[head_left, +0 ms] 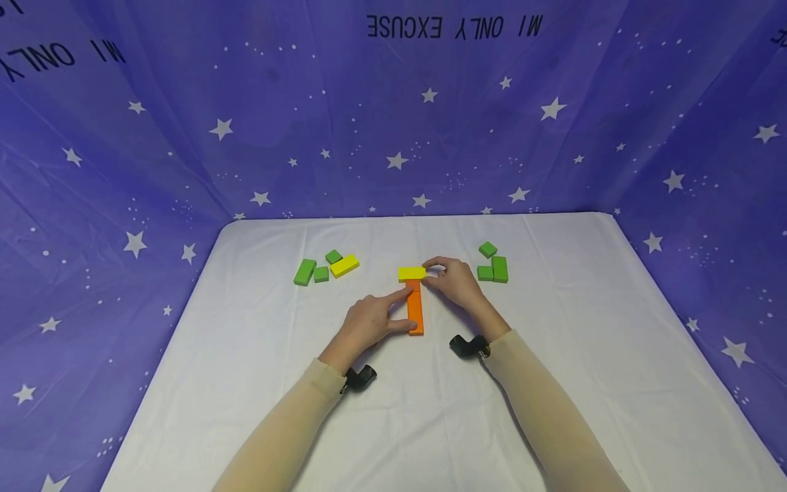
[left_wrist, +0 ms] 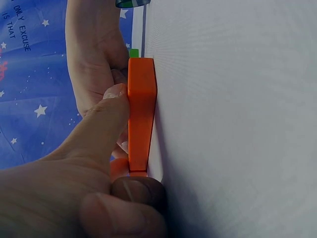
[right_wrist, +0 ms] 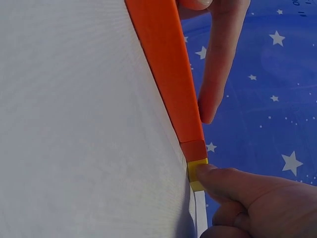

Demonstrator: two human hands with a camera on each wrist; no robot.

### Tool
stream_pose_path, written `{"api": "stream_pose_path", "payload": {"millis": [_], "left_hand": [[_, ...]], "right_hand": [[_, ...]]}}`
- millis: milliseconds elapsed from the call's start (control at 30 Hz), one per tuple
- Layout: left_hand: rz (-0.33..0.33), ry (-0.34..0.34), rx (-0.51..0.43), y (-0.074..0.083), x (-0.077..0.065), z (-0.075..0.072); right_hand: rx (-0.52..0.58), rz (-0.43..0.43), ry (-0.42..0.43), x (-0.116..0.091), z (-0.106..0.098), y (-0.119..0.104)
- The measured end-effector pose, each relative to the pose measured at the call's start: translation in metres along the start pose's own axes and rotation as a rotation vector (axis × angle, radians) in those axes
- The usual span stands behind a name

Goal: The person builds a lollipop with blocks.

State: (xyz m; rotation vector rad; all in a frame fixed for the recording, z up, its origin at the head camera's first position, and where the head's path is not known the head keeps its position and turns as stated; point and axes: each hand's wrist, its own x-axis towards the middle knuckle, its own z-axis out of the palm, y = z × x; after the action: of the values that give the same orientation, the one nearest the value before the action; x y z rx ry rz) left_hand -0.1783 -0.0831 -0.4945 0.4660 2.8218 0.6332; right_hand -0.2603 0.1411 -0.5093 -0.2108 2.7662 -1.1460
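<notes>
In the head view, a long orange block [head_left: 415,311] and a small orange block [head_left: 412,284] lie end to end on the table. A yellow block [head_left: 410,274] lies crosswise at their far end, making a T shape. My left hand [head_left: 369,320] rests its thumb and index fingertips on the orange pieces, spread apart along their length. The thumb touches the long orange block [left_wrist: 141,114] near its close end in the left wrist view. With thumb and index finger, my right hand [head_left: 456,281] pinches the yellow block at its right end; its thumb covers part of the yellow block [right_wrist: 194,171] in the right wrist view.
To the left lie a green block [head_left: 305,272], two small green blocks [head_left: 321,275] and another yellow block [head_left: 345,266]. On the right are a green block [head_left: 501,269] and two small green ones [head_left: 488,249]. A star-patterned purple curtain [head_left: 344,184] hangs behind the white-covered table [head_left: 246,328].
</notes>
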Motion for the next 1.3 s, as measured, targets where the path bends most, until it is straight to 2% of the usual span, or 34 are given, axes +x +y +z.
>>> {"api": "stream_pose_path", "payload": {"millis": [667,1300], "left_hand": [[-0.017,-0.015,-0.008,0.0010,0.0005,-0.0007],[-0.009,-0.014,-0.013,0.0000,0.0001,-0.0003]], "right_hand": [[0.006,-0.006,-0.008,-0.0018,-0.0009,-0.0011],[0.121,0.019,-0.001,-0.0026,-0.0092,0.0019]]}}
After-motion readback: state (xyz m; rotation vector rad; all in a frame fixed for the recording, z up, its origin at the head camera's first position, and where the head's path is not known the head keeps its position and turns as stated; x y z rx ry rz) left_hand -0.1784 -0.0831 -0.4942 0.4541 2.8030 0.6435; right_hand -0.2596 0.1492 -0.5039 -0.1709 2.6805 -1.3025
